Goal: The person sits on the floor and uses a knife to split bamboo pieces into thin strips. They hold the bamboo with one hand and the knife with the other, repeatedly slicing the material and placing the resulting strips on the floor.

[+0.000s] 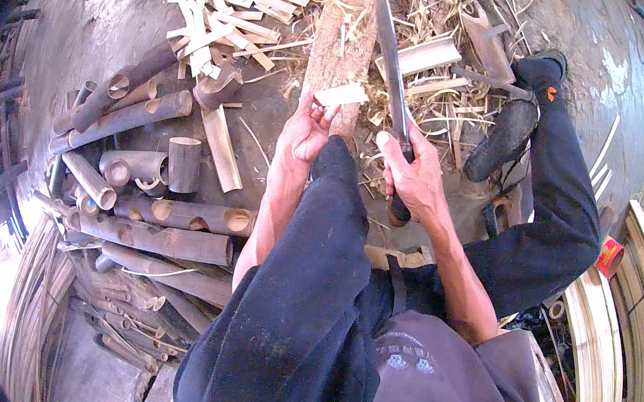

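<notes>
My left hand [308, 133] is closed on the lower end of a short, pale bamboo piece [342, 95], just over the wooden board [334, 50]. In my right hand [419, 177] is the dark handle of a long machete [392, 58]. Its blade points away from me, along the board's right side and apart from the bamboo piece. Curled shavings [347, 23] lie on the board. A wider split bamboo length [422, 56] rests right of the blade among more shavings.
Pale split strips [238, 2] are heaped at the far left. Several dark bamboo tubes [126, 125] lie left of my bent leg [278, 300]. My other leg [561, 182] stretches out at right, beside a small red box [608, 257] and long pale bamboo slats [600, 348].
</notes>
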### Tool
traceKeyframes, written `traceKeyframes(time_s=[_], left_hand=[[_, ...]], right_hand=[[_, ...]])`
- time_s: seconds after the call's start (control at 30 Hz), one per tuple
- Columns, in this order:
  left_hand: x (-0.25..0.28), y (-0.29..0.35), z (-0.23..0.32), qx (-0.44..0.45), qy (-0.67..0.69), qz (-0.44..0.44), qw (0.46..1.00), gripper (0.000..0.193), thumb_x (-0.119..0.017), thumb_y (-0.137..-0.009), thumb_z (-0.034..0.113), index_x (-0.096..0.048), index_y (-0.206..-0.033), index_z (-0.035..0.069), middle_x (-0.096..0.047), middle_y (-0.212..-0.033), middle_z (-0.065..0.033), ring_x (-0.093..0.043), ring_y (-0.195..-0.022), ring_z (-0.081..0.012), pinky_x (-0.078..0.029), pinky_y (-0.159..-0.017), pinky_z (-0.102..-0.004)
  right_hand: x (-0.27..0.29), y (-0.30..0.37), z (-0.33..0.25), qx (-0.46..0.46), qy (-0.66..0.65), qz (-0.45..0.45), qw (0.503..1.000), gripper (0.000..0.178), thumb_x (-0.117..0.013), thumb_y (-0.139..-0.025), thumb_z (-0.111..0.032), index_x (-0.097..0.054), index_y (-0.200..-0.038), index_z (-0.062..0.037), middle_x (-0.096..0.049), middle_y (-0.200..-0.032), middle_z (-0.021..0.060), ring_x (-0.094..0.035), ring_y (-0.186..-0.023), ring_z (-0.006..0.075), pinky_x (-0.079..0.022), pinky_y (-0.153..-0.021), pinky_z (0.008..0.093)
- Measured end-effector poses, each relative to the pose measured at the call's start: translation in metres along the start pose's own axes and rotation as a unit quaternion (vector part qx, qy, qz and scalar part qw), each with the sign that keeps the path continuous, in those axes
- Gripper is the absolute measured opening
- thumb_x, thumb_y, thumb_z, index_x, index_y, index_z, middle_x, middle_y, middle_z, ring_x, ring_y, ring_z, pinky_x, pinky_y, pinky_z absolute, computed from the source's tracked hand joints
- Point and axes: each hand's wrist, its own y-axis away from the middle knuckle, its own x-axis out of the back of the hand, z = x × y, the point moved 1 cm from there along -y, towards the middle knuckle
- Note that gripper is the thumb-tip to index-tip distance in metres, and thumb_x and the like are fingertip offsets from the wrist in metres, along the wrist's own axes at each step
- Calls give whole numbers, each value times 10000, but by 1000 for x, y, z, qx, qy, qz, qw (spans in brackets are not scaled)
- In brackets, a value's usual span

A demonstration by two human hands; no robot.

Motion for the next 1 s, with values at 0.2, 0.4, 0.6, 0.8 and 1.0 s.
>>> traceKeyframes(time_s=[0.2,0.4,0.6,0.8,1.0], left_hand=[[1,7,-11,36,-51,-9,998,312,-516,-985,293,-527,-1089,-1,-601,-973,-108,-625,-878,-222,-580,-801,-344],[-26,58,-9,-93,-574,-39,813,296,-592,-932,275,-530,-1028,2,-627,-893,-161,-636,-803,-271,-534,-706,-382],[-51,69,-7,-441,-662,-226,562,344,-683,-792,69,-528,-1093,12,-608,-1075,-210,-587,-1038,-382,-463,-862,-450],[-40,39,7,-356,-640,-166,660,171,-634,-893,136,-549,-1010,45,-648,-837,-158,-663,-761,-269,-515,-676,-362],[-17,17,5,-352,-671,-196,622,203,-614,-911,160,-528,-1051,41,-622,-872,-180,-638,-783,-288,-502,-674,-384]], right_hand=[[-10,-16,-8,121,106,2,987,537,-601,-912,-222,-446,-1371,9,-657,-1093,164,-644,-914,192,-506,-768,301],[-6,-23,-21,125,176,30,976,499,-551,-920,-183,-443,-1394,-64,-645,-823,217,-632,-701,203,-491,-671,345],[-16,-25,-11,144,180,9,973,500,-526,-930,-207,-432,-1406,-84,-597,-749,199,-568,-603,190,-465,-599,347],[-15,-9,-12,11,-44,-74,996,521,-390,-1025,-372,-292,-1484,-146,-455,-675,-18,-443,-495,57,-403,-427,222],[-14,-8,-13,-36,-52,-99,993,444,-369,-1013,-455,-468,-1251,-92,-488,-677,5,-451,-467,70,-401,-422,231]])
